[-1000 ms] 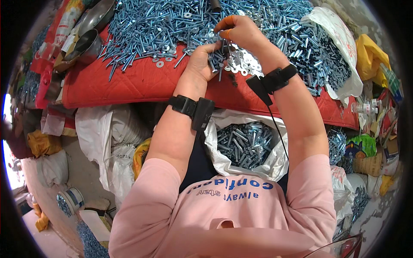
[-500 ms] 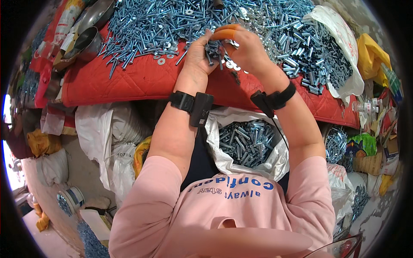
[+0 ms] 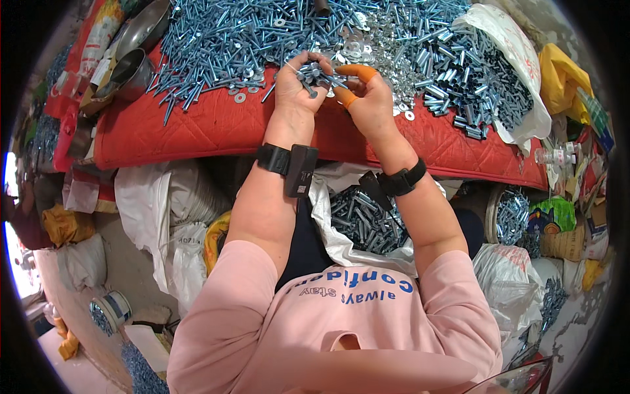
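Observation:
A small bunch of long bolts (image 3: 315, 77) with flat heads or washers on them lies in the palm of my left hand (image 3: 293, 98), its fingers curled around them. Close on the right is my right hand (image 3: 373, 109), with orange covers on the thumb and forefinger. Those two fingertips bend round the end of one bolt sticking out of the bunch. Beyond both hands a big heap of loose bolts (image 3: 223, 46) covers the red quilted cloth (image 3: 216, 134). Flat washers (image 3: 354, 49) and small shiny parts (image 3: 394, 62) are heaped beside it.
Short metal sleeves (image 3: 459, 79) spill from a white sack (image 3: 508, 39) at the right. Metal bowls (image 3: 134, 72) stand at the far left. An open white bag of metal pieces (image 3: 367, 220) sits below the cloth's front edge. More sacks (image 3: 154, 203) flank my arms.
My right hand has drawn back a little from above the left and turned, its fingers now beside the bunch. My left hand has tipped, showing more of its palm and the bolts.

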